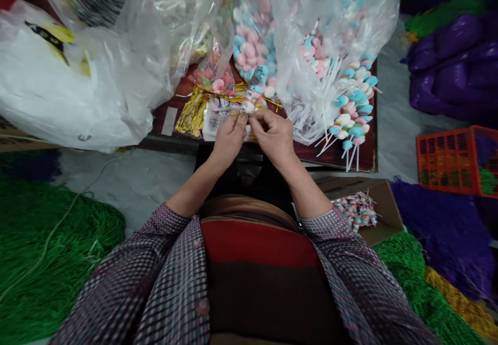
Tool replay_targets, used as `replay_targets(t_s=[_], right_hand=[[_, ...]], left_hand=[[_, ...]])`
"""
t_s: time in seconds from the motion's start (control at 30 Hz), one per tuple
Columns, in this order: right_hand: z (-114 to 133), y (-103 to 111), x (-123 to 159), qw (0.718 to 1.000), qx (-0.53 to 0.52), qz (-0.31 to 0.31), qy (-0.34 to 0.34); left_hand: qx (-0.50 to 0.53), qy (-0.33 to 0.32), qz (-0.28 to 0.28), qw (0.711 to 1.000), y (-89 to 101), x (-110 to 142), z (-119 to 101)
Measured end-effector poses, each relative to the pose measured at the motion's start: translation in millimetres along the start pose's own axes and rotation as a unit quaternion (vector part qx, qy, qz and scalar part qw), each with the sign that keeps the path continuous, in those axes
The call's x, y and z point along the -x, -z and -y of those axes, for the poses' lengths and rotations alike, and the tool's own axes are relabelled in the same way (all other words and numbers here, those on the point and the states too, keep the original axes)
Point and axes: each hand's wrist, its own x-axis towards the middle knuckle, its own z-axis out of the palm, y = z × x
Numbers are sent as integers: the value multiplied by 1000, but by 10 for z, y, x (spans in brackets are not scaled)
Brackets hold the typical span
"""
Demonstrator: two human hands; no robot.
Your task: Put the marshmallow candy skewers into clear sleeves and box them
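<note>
Both my hands meet over the near edge of a dark red table [365, 153]. My left hand [229, 138] and my right hand [274, 136] pinch a small wrapped candy [248, 107] between their fingertips, with a thin gold twist tie [254, 99] at it. Just beyond lie gold foil pieces [191, 116] and clear printed wrappers [218, 119]. To the right, a clear bag spills pink and blue lollipops on white sticks [350, 114].
Big clear bags of pastel candies [252, 39] and a white plastic bag [58, 96] crowd the table's back. A cardboard box with wrapped lollipops [360, 210] sits by my right elbow. Green tinsel [42, 241], purple tinsel [443, 231] and an orange crate [455, 161] cover the floor.
</note>
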Motion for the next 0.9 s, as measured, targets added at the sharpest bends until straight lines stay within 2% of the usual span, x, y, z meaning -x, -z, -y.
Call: replay_targets(t_s=[0.1, 0.23, 0.4, 0.57, 0.73, 0.83, 0.9], right_hand=[[28, 41, 23, 996, -85, -9, -40], [6, 78, 52, 982, -165, 1, -95], [-13, 82, 121, 970, -205, 5, -128], [-67, 45, 173, 971, -198, -17, -132], [-148, 91, 177, 947, -288, 55, -128], [-177, 111, 181, 938, -313, 98, -113], [-187, 88, 192, 936, -325, 74, -115]], left_hand=[[87, 65, 11, 994, -45, 17, -76], [120, 145, 63, 980, -74, 63, -206], [137, 175, 83, 971, -80, 104, -283], [188, 240, 145, 941, -52, 158, -328], [215, 315, 206, 901, -36, 231, -372], [214, 323, 217, 896, -55, 252, -371], [219, 312, 210, 900, -81, 260, -362]])
